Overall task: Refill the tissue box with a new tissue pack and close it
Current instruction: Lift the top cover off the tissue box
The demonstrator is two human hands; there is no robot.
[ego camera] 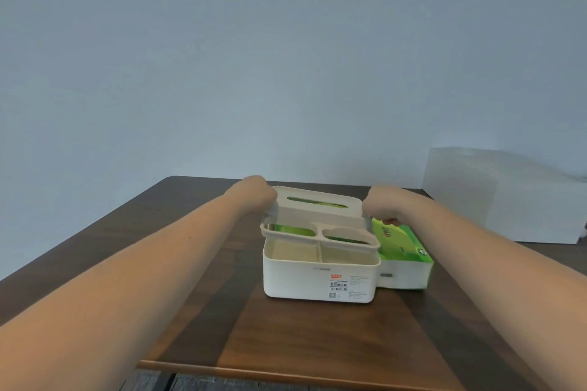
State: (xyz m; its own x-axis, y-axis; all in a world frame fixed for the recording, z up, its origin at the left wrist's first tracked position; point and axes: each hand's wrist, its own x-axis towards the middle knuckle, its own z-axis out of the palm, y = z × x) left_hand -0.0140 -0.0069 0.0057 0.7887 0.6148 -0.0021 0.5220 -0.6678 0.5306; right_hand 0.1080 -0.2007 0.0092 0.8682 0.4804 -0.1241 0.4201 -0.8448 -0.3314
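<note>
A cream tissue box (317,282) with front compartments stands on the dark wooden table (286,343). Its cream lid (317,216), with a slot on top and two oval openings at the front, is held slightly above the box. My left hand (257,192) grips the lid's left end and my right hand (381,205) grips its right end. Green shows through the slot and the ovals. A green tissue pack (403,251) lies on the table against the box's right side.
A white box-like object (502,197) stands at the table's back right against the pale wall. The table's front edge (286,373) runs close to me, with dark floor below it.
</note>
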